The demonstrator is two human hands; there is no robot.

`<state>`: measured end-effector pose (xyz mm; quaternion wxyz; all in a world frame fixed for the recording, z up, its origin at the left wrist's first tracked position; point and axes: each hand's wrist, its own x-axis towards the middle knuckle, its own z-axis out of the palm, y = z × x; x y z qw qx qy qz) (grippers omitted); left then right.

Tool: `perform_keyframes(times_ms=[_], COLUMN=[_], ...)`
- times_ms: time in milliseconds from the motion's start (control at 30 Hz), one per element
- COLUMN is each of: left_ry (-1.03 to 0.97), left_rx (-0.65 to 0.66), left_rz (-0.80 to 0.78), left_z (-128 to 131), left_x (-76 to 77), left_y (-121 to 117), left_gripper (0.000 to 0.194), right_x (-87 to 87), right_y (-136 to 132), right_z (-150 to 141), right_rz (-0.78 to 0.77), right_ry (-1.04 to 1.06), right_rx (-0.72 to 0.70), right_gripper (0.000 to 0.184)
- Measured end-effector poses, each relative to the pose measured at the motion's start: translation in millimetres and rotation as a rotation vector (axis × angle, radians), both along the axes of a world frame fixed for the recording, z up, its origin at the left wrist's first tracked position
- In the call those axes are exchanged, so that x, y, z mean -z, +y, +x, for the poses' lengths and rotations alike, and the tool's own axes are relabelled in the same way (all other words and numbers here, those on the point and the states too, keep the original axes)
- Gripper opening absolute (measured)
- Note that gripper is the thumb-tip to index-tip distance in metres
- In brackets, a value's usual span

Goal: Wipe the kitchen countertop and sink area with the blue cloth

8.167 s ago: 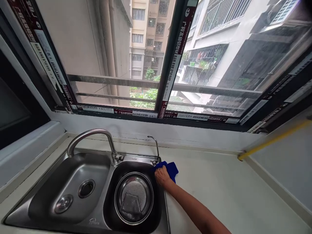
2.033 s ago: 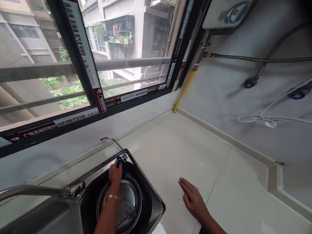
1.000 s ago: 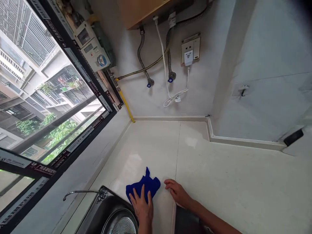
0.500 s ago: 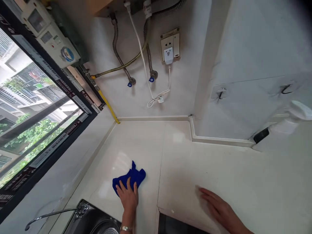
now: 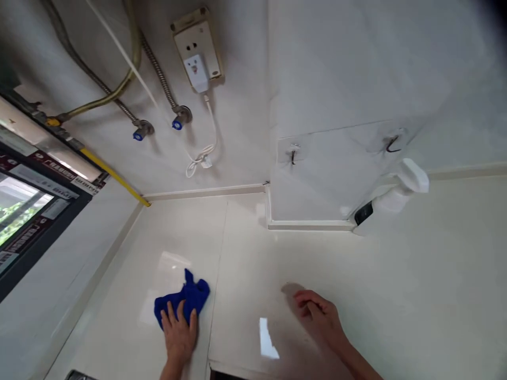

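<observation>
On a pale kitchen countertop (image 5: 356, 295) below a wall socket (image 5: 197, 45), a person's left hand (image 5: 179, 333) presses flat on a crumpled blue cloth (image 5: 182, 301), fingers spread over its near edge, beside a seam in the counter. The right hand (image 5: 321, 317) rests bare on the surface well apart, fingers loosely curled and together, holding nothing. The wiping of the counter appears to be mid-stroke; the next pass would call for firm downward pressure while sliding the cloth across uncovered surface. Half a second ago the sink's edge and tap showed at lower left; now they are out of view, and the right hand lies nearer the cloth.
</observation>
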<state>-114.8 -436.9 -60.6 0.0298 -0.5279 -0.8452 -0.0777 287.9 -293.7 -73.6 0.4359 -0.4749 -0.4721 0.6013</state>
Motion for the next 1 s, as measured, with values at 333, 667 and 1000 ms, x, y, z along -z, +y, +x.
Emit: perform_keyframes(times_ms=[333,667,1000], left_ry=[-0.238,-0.823,-1.195], left_rx=[0.704,1.009,0.295], left_rz=[0.091,-0.028,0.155], left_z=[241,205,53], left_x=[19.3,-3.8,12.2], left_y=[83,145,174], left_gripper=[0.063,0.055,0.044], right_x=[-48.7,-10.8,-22.5], right_y=[20,-40,-12], right_z=[-2,53,-17], right_rz=[0.196,0.303,0.053], right_ry=[-0.139,-0.908,-1.465], right_rx=[0.167,0.351,0.122], right_gripper=[0.029,0.048,0.06])
